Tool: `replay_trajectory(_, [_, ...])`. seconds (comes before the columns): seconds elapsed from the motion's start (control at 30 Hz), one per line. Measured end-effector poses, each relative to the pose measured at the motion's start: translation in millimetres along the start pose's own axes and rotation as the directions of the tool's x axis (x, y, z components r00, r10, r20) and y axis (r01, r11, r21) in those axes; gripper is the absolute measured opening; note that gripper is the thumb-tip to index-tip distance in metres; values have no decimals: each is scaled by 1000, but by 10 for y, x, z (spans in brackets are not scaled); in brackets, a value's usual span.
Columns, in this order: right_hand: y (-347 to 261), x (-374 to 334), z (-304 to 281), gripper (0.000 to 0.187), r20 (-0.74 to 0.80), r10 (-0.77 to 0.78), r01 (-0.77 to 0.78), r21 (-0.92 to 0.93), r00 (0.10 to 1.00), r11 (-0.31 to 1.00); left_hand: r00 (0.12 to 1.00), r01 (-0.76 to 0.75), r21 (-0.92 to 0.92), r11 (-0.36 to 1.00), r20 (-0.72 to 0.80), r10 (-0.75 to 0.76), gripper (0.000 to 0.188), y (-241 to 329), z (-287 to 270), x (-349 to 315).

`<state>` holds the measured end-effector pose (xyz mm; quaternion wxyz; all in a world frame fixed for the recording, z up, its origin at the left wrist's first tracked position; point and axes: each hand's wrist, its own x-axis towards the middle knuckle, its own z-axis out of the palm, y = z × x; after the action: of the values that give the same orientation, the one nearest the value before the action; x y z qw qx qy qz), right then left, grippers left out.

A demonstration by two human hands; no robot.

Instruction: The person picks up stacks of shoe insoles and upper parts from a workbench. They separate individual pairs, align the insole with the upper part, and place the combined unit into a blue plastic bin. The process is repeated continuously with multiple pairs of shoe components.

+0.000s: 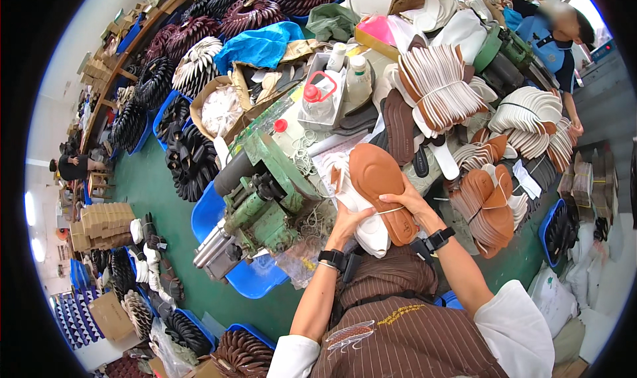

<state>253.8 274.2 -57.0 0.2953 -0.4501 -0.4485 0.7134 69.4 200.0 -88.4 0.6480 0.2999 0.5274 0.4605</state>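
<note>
In front of my apron I hold a bundle of shoe insoles (377,172), tan on the top face, with white ones beside and under it. A thin pale band goes across the lower part of the bundle. My left hand (350,221) grips its white left side, with the thumb pointing toward the band. My right hand (409,202) closes around the right edge, thumb lying on the tan face. Fingers under the bundle are hidden. Close to the right lies another tied bundle of tan insoles (483,209) on the workbench.
A green machine (282,189) with a metal cylinder stands left of my hands. Further back are a white tray (325,119) with bottles, white-edged insole stacks (441,83) and a second green machine (497,60). Blue basins (255,278) hold dark soles. A person (547,40) works at the far right.
</note>
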Motion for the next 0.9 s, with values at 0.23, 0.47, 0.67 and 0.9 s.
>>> replay_trajectory(0.23, [230, -105, 38, 67, -44, 211, -190, 281, 977, 940, 990, 127, 76, 989, -74, -121, 96, -147, 38, -13])
replay_trajectory(0.47, [193, -161, 75, 77, -282, -246, 208, -158, 927, 965, 950, 114, 92, 989, -300, -81, 84, -335, 109, 68])
replay_trajectory(0.67, [-683, -312, 156, 81, -584, -513, 411, -310, 629, 857, 959, 135, -130, 982, -233, -163, 86, -275, -97, -58])
replay_trajectory(0.9, [-1412, -295, -301, 80, -751, -642, 536, -483, 152, 692, 892, 398, -310, 864, -89, -443, 58, -301, -384, -282])
